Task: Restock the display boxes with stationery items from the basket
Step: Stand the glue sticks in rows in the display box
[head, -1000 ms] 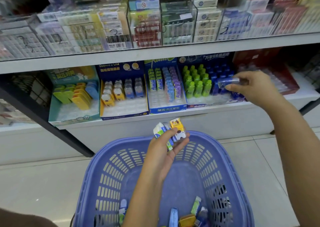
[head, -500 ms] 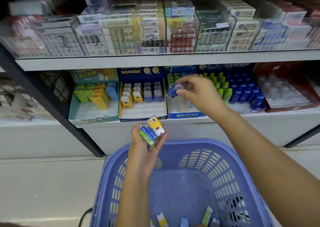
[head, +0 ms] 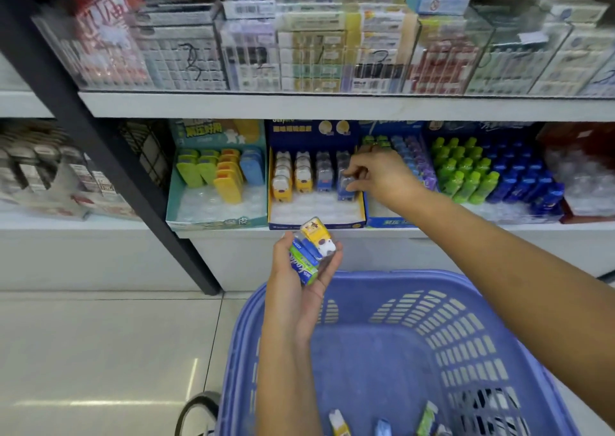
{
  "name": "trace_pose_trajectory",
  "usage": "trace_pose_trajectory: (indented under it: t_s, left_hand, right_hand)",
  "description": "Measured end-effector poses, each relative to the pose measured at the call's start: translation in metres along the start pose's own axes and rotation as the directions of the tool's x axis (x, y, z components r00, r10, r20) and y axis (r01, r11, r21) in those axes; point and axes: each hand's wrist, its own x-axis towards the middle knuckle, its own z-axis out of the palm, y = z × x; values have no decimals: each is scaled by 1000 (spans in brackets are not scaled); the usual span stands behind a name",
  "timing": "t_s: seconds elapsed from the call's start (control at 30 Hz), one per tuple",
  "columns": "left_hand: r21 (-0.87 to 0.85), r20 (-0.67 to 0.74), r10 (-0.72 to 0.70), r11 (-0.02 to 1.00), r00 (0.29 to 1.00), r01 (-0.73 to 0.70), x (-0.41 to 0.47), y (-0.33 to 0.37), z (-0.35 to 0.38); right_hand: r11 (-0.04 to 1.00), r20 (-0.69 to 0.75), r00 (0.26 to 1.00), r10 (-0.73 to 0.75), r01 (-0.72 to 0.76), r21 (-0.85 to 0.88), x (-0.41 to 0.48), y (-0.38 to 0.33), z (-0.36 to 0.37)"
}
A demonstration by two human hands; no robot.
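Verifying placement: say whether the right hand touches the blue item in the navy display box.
Touching. Head view: the right hand pinches the blue item in the rightmost row of the display box.

Noted: the basket (head: pixel 382 289) is moulded lilac-blue plastic with slotted walls, smooth, dull sheen. The packets (head: pixel 307 259) gripped in my left hand (head: pixel 299 279) have glossy printed wrap; the top one has a shiny yellow and white casing. The blue piece (head: pixel 344 182) pinched by my right hand (head: pixel 379 176) sits in a clear, shiny hard shell. The display box (head: pixel 316 225) is printed card, satin; its insert (head: pixel 312 210) is thin clear formed plastic, glinting. The upper-shelf bins (head: pixel 299 53) are clear rigid plastic, reflective. The shelf board (head: pixel 332 106) is white, smooth, matt. The upright (head: pixel 100 129) is black, matt, seemingly painted metal. The floor tiles (head: pixel 100 352) are pale, polished, streaked with reflected light.
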Motion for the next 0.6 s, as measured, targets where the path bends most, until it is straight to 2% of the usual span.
trace_pose_trajectory:
  t_s: [0.1, 0.17, 0.2, 0.27, 0.37, 0.4, 0.5, 0.6]
  left_hand:
    - [-10, 19, -11, 1000, 1000, 11, 0, 1, -2]
    - [-16, 28, -1, 1000, 1000, 2, 0, 1, -3]
    - [-21, 31, 7, 1000, 999, -7, 0, 1, -3]
    - [-18, 43, 43, 999, 998, -42, 0, 1, -3]
    - [49, 94, 127, 990, 987, -132, -2, 2, -4]
    - [73, 116, 137, 987, 984, -146, -4, 2, -4]
    - [108, 135, 160, 979, 978, -175, -7, 4, -6]
    - [131, 138, 183, 971, 973, -201, -10, 5, -8]
  right_hand:
    - [996, 37, 999, 12, -8, -93, -1, -8, -5]
    - [993, -15, 1000, -20, 19, -118, -12, -20, -6]
    - [998, -62, 998, -20, 16, -64, -23, -27, -5]
    - [983, -79, 996, 47, -32, 182, -48, -43, 0]
    - [798, 210, 970, 123, -222, 560, -81, -63, 14]
    - [725, 247, 961, 127, -260, 638, -87, -66, 20]
    - [582, 207, 963, 170, -268, 768, -93, -70, 29]
    - [526, 192, 963, 187, -264, 809, -88, -73, 29]
